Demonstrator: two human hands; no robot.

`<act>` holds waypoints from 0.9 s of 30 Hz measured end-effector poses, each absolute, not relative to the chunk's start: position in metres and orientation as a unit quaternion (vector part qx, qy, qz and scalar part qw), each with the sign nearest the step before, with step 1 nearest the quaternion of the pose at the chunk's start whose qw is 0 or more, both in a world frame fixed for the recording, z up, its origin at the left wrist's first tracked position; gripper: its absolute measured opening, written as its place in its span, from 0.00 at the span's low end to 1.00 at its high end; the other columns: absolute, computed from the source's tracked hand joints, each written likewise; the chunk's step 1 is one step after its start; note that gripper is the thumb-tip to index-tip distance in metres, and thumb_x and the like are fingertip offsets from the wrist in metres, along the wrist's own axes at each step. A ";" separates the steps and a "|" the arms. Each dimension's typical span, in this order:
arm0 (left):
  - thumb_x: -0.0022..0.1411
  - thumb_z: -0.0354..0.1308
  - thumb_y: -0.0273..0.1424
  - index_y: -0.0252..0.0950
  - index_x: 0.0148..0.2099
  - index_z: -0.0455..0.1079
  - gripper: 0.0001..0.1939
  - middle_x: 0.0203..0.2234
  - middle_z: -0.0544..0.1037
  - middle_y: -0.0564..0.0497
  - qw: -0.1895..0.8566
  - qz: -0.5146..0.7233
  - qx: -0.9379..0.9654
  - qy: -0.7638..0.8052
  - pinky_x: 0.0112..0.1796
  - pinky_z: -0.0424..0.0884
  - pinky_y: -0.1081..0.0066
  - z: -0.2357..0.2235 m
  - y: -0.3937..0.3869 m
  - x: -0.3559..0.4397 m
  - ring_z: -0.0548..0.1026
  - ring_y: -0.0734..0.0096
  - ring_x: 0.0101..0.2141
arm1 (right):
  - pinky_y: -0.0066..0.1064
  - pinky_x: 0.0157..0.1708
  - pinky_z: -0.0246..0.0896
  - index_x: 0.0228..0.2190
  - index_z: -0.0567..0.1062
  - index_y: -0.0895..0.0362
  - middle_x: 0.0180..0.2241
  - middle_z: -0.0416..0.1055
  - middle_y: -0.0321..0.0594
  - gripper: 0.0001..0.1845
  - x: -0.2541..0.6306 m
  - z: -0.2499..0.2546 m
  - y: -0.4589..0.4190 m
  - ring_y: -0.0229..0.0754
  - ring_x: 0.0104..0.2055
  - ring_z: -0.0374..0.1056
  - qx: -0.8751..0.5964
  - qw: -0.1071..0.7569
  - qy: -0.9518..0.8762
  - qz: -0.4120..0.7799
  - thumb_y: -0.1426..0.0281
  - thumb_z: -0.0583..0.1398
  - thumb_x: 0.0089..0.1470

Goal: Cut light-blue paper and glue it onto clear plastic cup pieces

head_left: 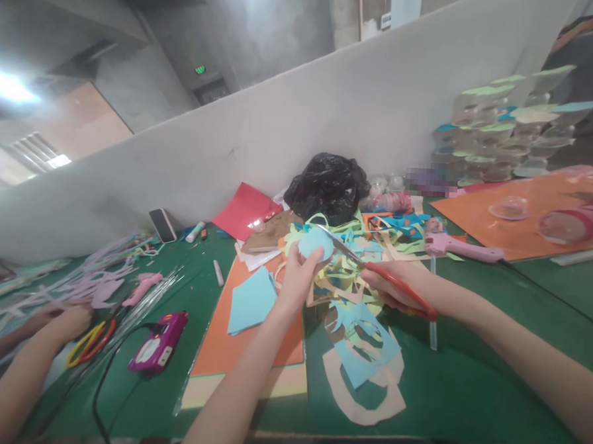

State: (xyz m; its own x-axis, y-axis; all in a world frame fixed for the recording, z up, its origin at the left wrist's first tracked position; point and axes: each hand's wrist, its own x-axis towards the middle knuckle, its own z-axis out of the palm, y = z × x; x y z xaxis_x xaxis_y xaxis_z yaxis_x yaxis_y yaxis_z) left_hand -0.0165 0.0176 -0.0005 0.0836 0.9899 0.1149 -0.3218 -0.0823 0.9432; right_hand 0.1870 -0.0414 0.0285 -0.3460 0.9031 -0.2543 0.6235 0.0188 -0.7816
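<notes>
My left hand (298,275) pinches a small light-blue paper piece (315,243), held up over the table. My right hand (392,287) grips red-handled scissors (373,269), whose blades point left and meet the edge of the blue piece. Beneath both hands lies a heap of cut paper scraps (357,298) in blue, yellow, green and cream.
Orange sheets (230,351) and blue squares (250,299) lie on the green table (466,390). A pink glue gun (454,247), a black bag (328,184), a purple glue gun (158,344) and a phone (162,225) sit around. Another person's hands (67,319) work at left by yellow scissors (89,340).
</notes>
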 end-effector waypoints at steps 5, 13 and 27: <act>0.49 0.73 0.38 0.38 0.42 0.64 0.24 0.36 0.77 0.52 0.577 0.570 0.462 0.360 0.54 0.71 0.52 0.000 0.017 -0.016 0.81 0.61 0.42 | 0.29 0.22 0.53 0.27 0.61 0.55 0.17 0.63 0.36 0.40 0.185 0.025 -0.040 0.35 0.17 0.57 -0.554 0.153 -0.691 0.440 0.30 0.43 0.50; 0.53 0.69 0.42 0.38 0.41 0.68 0.20 0.37 0.75 0.52 0.512 0.547 0.517 0.413 0.39 0.75 0.68 -0.003 0.021 -0.025 0.75 0.71 0.34 | 0.28 0.25 0.50 0.29 0.60 0.55 0.24 0.61 0.34 0.35 0.198 0.016 -0.036 0.35 0.24 0.55 -0.532 0.152 -0.744 0.374 0.35 0.46 0.56; 0.56 0.65 0.40 0.39 0.45 0.72 0.16 0.38 0.76 0.50 0.524 0.525 0.520 0.424 0.37 0.72 0.69 0.000 0.021 -0.030 0.74 0.68 0.36 | 0.28 0.22 0.52 0.27 0.61 0.55 0.20 0.63 0.34 0.38 0.197 0.024 -0.035 0.35 0.19 0.59 -0.560 0.143 -0.698 0.423 0.31 0.48 0.49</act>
